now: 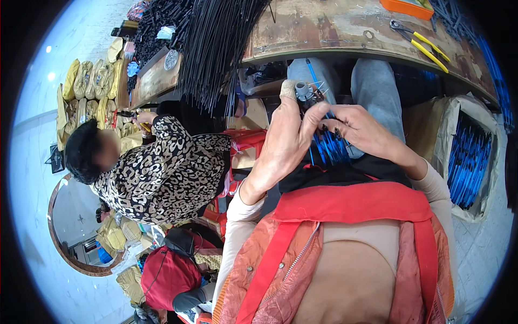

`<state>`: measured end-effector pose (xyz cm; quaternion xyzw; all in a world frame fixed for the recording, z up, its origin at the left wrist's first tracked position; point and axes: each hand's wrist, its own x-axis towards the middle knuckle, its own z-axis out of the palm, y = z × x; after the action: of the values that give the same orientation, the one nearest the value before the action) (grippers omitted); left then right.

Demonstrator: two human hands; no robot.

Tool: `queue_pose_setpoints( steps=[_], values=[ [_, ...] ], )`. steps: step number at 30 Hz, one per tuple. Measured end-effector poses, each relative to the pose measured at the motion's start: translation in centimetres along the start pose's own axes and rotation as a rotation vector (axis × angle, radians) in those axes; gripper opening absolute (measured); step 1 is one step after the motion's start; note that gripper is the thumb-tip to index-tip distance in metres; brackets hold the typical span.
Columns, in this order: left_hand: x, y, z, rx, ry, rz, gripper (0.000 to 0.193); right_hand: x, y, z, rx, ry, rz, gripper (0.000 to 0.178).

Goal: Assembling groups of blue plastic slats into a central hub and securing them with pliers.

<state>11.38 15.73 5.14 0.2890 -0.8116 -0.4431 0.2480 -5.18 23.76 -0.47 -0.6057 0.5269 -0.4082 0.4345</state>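
Observation:
Above my lap, my left hand (286, 132) is closed round what looks like a folded umbrella frame (330, 147), with a grey tube end pointing up and several blue ribs hanging below. A beige cover wraps one left fingertip. My right hand (362, 128) comes in from the other side, its thumb and fingers closed on the ribs beside the tube. Thin pale wires stick out by the tube, and a blue rod rises behind it. My fingers hide much of the joint, so exactly what the right fingertips pinch is unclear.
Ahead runs a worn wooden table (329, 32) with yellow-handled pliers (423, 47), an orange tray (407, 7) and a heap of long black rods (216, 59). On the right stands a lined box (456, 162) of blue ribs. To the left, a person in a patterned top (167, 162) sits working.

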Motion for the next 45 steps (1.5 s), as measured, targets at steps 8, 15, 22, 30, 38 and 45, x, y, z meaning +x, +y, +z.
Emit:
queue_pose_setpoints(
  steps=[8,15,22,30,38,45],
  values=[
    [-0.4,0.8,0.4,0.065,0.092,-0.067,0.033,-0.5,-0.7,0.4,0.018,-0.005,0.025,0.022],
    [-2.8,-0.4,-1.7,-0.093,0.092,-0.135,0.026,-1.6,-1.3,3.5,0.183,0.242,-0.062,0.014],
    [-3.5,0.3,-2.7,-0.272,-0.036,-0.230,0.032,-1.0,-1.1,3.4,0.027,0.209,-0.172,0.016],
    [-0.4,-1.1,-2.9,-0.486,-0.344,-0.196,0.031,-1.9,-1.0,3.4,-0.132,0.332,-0.235,0.015],
    [-1.1,-1.7,3.1,-0.295,0.030,-0.139,0.017,-3.7,0.4,3.7,-0.155,0.433,-0.262,0.009],
    [0.4,-2.3,1.8,-0.282,-0.157,-0.157,0.009,-8.8,3.8,-2.3,-0.683,0.278,-0.112,0.015]
  ],
)
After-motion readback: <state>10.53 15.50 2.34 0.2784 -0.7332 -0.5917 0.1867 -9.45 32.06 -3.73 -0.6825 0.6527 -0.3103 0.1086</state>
